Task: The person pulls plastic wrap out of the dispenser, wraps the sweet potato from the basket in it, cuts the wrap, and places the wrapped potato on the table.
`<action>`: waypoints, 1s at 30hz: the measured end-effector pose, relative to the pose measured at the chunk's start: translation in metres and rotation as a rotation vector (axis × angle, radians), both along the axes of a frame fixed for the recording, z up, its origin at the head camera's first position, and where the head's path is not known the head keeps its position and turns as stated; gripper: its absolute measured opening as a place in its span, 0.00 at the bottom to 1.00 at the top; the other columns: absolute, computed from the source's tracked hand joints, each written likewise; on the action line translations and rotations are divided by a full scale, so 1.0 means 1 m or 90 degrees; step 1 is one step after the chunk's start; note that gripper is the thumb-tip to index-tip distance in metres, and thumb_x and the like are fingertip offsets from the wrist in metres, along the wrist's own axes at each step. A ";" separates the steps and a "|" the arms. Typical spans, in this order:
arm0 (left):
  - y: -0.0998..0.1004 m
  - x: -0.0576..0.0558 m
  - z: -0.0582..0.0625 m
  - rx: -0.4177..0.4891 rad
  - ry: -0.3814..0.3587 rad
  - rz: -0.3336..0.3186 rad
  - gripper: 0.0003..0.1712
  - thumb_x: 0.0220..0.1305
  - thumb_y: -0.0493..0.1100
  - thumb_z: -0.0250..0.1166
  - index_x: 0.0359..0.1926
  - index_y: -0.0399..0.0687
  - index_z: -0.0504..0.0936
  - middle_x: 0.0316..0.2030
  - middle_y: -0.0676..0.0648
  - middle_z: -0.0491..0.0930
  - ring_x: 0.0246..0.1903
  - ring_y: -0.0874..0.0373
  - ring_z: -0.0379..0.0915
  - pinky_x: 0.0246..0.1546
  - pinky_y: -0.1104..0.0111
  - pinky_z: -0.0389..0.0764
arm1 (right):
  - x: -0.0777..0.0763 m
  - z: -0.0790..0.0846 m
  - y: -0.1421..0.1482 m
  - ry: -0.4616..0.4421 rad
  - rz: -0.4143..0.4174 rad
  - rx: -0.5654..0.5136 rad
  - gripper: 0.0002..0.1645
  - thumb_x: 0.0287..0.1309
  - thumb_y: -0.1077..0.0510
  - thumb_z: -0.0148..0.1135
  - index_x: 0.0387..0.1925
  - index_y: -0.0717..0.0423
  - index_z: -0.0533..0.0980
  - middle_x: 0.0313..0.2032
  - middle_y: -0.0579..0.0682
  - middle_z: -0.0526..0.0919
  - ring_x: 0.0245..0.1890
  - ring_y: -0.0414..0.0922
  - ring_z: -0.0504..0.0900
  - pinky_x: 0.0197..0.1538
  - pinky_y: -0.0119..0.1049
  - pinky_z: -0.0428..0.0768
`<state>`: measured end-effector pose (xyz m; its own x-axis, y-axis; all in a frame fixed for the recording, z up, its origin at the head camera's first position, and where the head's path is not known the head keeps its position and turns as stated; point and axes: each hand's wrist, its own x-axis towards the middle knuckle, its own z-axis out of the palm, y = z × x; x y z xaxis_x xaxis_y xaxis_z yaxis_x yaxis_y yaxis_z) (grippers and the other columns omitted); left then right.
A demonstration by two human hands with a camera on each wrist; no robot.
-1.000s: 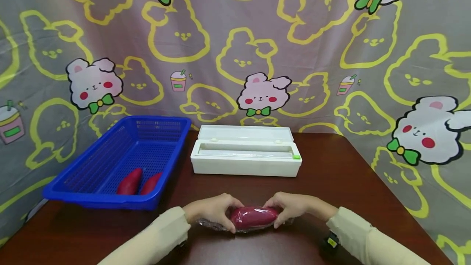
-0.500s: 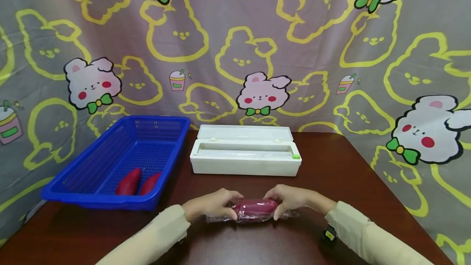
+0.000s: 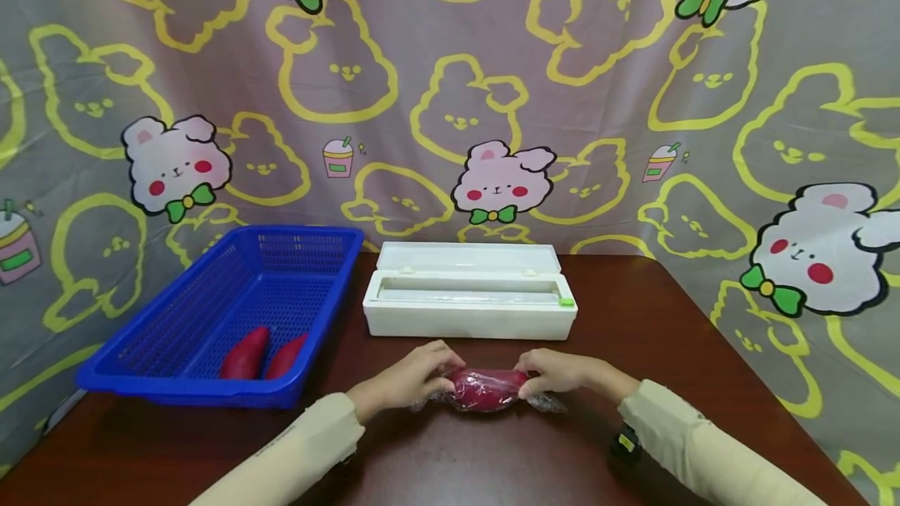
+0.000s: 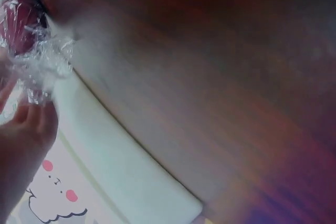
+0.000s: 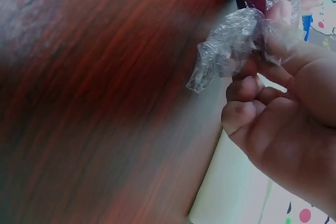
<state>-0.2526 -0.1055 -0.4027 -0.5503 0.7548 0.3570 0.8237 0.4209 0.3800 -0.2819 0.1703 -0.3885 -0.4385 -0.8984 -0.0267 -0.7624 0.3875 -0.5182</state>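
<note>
A red sweet potato [image 3: 487, 390] in clear cling film is held up level between both hands over the table. My left hand [image 3: 416, 378] pinches the twisted film at its left end with thumb and fingers. At the other end, my right hand [image 3: 562, 375] pinches the film between thumb and forefinger. The right wrist view shows a crumpled tail of film [image 5: 223, 45] sticking out past that hand, its other fingers curled. Bunched film [image 4: 44, 66] also gathers by the left fingers in the left wrist view.
Behind the hands stands a white cling film box [image 3: 469, 323], lid up, with a roll inside and a green slider [image 3: 566, 302]. At left, a blue plastic basket [image 3: 190, 390] holds two red sweet potatoes [image 3: 246, 354]. A patterned curtain [image 3: 605, 45] hangs behind the table.
Both hands have moved a little away from the body with the wrapped sweet potato. Its film now gathers at the ends, and the right hand has slid outward to the film there.
</note>
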 end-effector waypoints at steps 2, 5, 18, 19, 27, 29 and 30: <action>0.001 0.000 0.002 0.001 0.034 0.023 0.15 0.55 0.42 0.62 0.43 0.39 0.79 0.33 0.50 0.73 0.31 0.63 0.68 0.34 0.75 0.71 | 0.000 0.001 -0.001 -0.023 -0.032 -0.016 0.16 0.49 0.55 0.62 0.35 0.65 0.77 0.26 0.41 0.75 0.26 0.31 0.68 0.29 0.26 0.70; 0.003 0.001 0.006 -0.026 0.068 0.074 0.13 0.54 0.43 0.63 0.39 0.40 0.82 0.30 0.51 0.79 0.30 0.63 0.73 0.33 0.75 0.73 | 0.000 0.003 -0.002 -0.025 -0.094 -0.047 0.18 0.44 0.57 0.67 0.35 0.66 0.77 0.23 0.42 0.76 0.23 0.31 0.69 0.26 0.27 0.71; 0.025 0.011 0.018 -0.031 -0.073 0.259 0.09 0.54 0.38 0.63 0.32 0.35 0.83 0.28 0.44 0.82 0.30 0.55 0.78 0.31 0.68 0.76 | 0.018 0.018 -0.032 0.060 -0.322 0.076 0.10 0.35 0.69 0.71 0.15 0.62 0.75 0.09 0.48 0.73 0.08 0.40 0.73 0.14 0.29 0.72; 0.025 0.011 0.017 -0.021 -0.095 0.268 0.08 0.54 0.38 0.63 0.33 0.35 0.83 0.28 0.44 0.82 0.30 0.54 0.77 0.31 0.68 0.76 | 0.019 0.018 -0.033 0.066 -0.330 0.080 0.10 0.34 0.69 0.71 0.15 0.62 0.75 0.09 0.48 0.73 0.08 0.40 0.74 0.15 0.29 0.73; 0.026 0.015 0.013 0.106 -0.306 0.319 0.10 0.52 0.37 0.65 0.33 0.33 0.77 0.31 0.41 0.77 0.34 0.49 0.72 0.34 0.63 0.73 | 0.020 0.019 -0.032 0.045 -0.323 0.022 0.11 0.29 0.68 0.73 0.17 0.63 0.76 0.11 0.45 0.70 0.14 0.37 0.66 0.20 0.29 0.68; 0.027 0.017 0.012 0.157 -0.363 0.327 0.13 0.49 0.36 0.67 0.34 0.31 0.76 0.32 0.41 0.75 0.33 0.50 0.71 0.32 0.64 0.74 | 0.019 0.016 -0.030 -0.015 -0.336 -0.020 0.13 0.29 0.68 0.74 0.21 0.65 0.77 0.12 0.45 0.69 0.14 0.37 0.65 0.19 0.29 0.66; 0.028 0.019 0.011 0.185 -0.390 0.329 0.14 0.48 0.35 0.68 0.35 0.30 0.75 0.31 0.41 0.74 0.32 0.52 0.70 0.30 0.65 0.74 | 0.018 0.014 -0.029 -0.046 -0.341 -0.044 0.14 0.28 0.68 0.74 0.22 0.66 0.77 0.13 0.45 0.70 0.15 0.37 0.65 0.19 0.29 0.66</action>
